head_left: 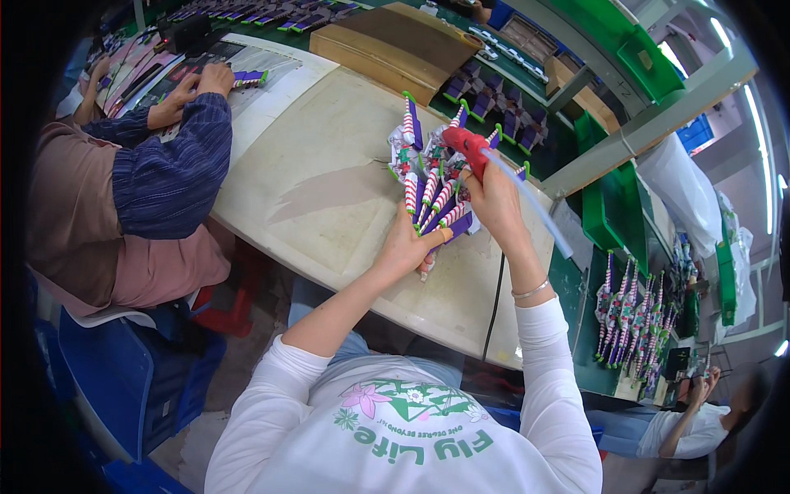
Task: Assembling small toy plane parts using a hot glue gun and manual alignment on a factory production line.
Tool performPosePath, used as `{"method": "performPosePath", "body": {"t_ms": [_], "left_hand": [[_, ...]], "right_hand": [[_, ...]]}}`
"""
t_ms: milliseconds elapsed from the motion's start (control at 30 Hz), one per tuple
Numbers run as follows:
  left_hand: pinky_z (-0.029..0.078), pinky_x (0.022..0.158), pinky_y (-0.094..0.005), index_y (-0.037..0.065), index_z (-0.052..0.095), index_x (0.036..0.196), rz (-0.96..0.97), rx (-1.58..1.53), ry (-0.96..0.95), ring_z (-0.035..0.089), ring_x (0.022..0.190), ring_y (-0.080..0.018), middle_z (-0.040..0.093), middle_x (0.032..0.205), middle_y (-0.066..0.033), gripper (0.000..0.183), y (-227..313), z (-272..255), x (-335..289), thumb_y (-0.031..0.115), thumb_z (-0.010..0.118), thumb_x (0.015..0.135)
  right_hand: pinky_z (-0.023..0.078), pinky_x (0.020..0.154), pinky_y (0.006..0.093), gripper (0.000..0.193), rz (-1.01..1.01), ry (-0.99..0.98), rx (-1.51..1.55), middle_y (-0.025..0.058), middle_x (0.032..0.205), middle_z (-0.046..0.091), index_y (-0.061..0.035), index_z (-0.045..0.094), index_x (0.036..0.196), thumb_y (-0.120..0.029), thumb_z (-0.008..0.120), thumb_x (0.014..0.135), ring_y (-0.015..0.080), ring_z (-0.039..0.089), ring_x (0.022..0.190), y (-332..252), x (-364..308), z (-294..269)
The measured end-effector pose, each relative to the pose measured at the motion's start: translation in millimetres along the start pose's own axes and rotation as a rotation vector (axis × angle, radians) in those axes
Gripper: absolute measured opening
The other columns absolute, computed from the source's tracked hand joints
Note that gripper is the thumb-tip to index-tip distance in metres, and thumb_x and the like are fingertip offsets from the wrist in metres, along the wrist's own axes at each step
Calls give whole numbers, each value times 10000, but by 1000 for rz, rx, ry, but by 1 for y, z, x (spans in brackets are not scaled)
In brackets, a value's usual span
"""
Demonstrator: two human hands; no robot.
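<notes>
My left hand (406, 249) is closed around the lower ends of a fanned bunch of striped pieces (429, 188) above the worktable. The pieces are red-and-white striped and narrow, with bright green tips, purple backs and white-and-green middles. My right hand (496, 202) grips a red hot glue gun (467, 149), its nozzle pointing left over the upper part of the bunch. A long translucent glue stick (539, 216) sticks out of the gun's rear toward the lower right. Whether the nozzle touches a piece, I cannot tell.
Under my hands is the pale worktable (329, 193); a black cord (494, 309) crosses its front edge. A brown cardboard box (391, 41) stands at the back. On the left a co-worker's sleeve (173, 173) reaches over the table. More striped pieces (634, 321) lie at right near green bins (605, 214).
</notes>
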State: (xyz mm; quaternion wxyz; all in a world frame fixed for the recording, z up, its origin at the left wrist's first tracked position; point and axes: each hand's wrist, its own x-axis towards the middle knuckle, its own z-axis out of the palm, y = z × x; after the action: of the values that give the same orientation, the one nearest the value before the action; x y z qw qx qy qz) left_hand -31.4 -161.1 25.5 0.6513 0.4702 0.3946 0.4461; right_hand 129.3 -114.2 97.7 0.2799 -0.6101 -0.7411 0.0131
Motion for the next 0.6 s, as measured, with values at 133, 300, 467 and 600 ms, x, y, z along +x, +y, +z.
{"method": "performPosePath", "body": {"t_ms": [133, 300, 467, 600], "left_hand": [[449, 352, -272, 9, 286, 1167, 46, 4, -3, 539, 456, -108, 583, 778, -79, 569, -3, -1, 0, 129, 717, 815], [438, 351, -271, 19, 278, 1186, 32, -30, -12, 533, 452, -107, 579, 768, -73, 582, 4, -2, -3, 104, 713, 807], [429, 351, -268, 28, 271, 1190, -2, -16, -14, 528, 446, -107, 570, 723, -61, 592, 11, 0, -4, 93, 713, 802], [429, 349, -268, 27, 264, 1187, -32, 11, -10, 528, 435, -111, 567, 697, -60, 593, 10, 0, -3, 96, 711, 803]], "right_hand": [[470, 664, 473, 393, 38, -8, 154, 269, 855, 626, 1, 452, 1204, -161, 611, 883, 448, 617, 797, -17, -2, -13], [446, 624, 350, 398, 160, -281, 409, 97, 784, 606, 11, 508, 1172, -219, 650, 880, 189, 569, 689, -30, 3, -39], [358, 456, 246, 331, 234, -510, 457, 16, 635, 520, -4, 523, 963, -292, 669, 887, 88, 499, 520, -38, 0, -46], [360, 458, 248, 338, 203, -523, 464, 15, 633, 521, -3, 521, 954, -298, 670, 887, 91, 500, 526, -42, -2, -45]]}}
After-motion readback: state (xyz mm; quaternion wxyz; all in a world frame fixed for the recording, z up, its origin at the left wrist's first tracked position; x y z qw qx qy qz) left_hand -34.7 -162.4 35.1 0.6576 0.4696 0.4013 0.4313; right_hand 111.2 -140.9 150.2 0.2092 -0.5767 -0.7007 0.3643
